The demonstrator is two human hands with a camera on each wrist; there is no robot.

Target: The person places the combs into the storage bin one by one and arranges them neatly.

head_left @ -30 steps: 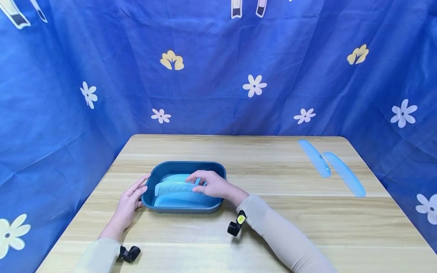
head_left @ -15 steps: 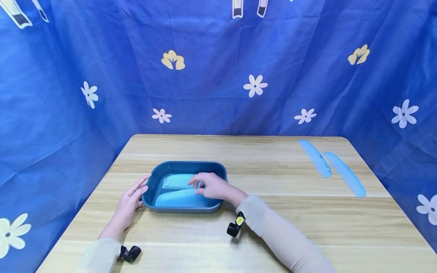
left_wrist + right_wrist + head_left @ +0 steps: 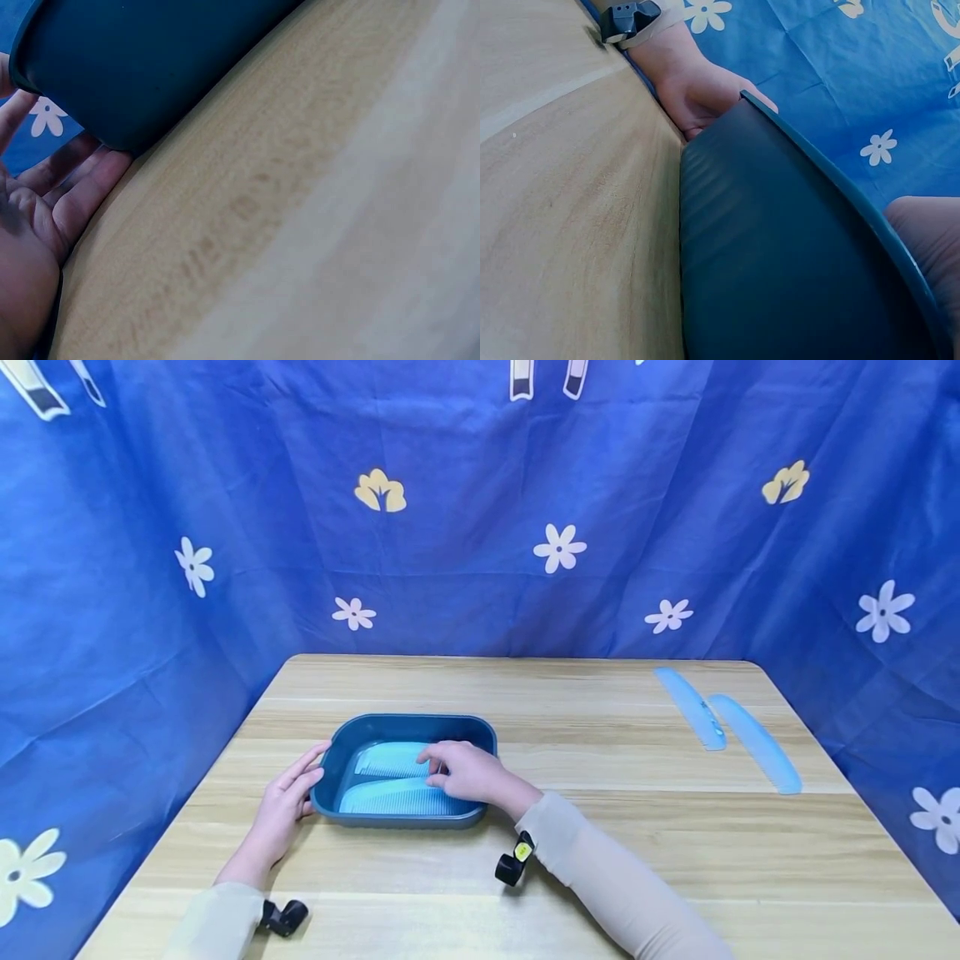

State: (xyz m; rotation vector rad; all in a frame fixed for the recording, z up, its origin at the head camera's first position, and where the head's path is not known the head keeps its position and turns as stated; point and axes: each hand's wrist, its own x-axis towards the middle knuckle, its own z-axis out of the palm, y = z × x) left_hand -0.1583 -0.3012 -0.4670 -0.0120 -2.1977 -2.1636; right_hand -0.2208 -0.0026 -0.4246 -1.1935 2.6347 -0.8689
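Observation:
A dark teal plastic box (image 3: 412, 821) with rounded corners stands on the table. My left hand (image 3: 283, 799) grips its left end, with the thumb at the rim and the fingers along the outer wall, as the left wrist view shows from low down. Inside lie two light blue combs, a back comb (image 3: 390, 759) and a front comb (image 3: 401, 797); others may be stacked under them. Over the right part of the box is my right hand (image 3: 471, 771), its fingers loosely bent above the combs and nothing seen pinched. It hides the back comb's right end.
Two more light blue combs lie at the table's far right, a left one (image 3: 688, 706) and a right one (image 3: 757, 743). Behind the wooden table (image 3: 585, 727) and at its sides hangs a blue patterned cloth (image 3: 465, 585).
A comb held across the middle of the box one second ago is now down in the box, leaving two combs in view. The right hand has shifted slightly right; the left hand stays put.

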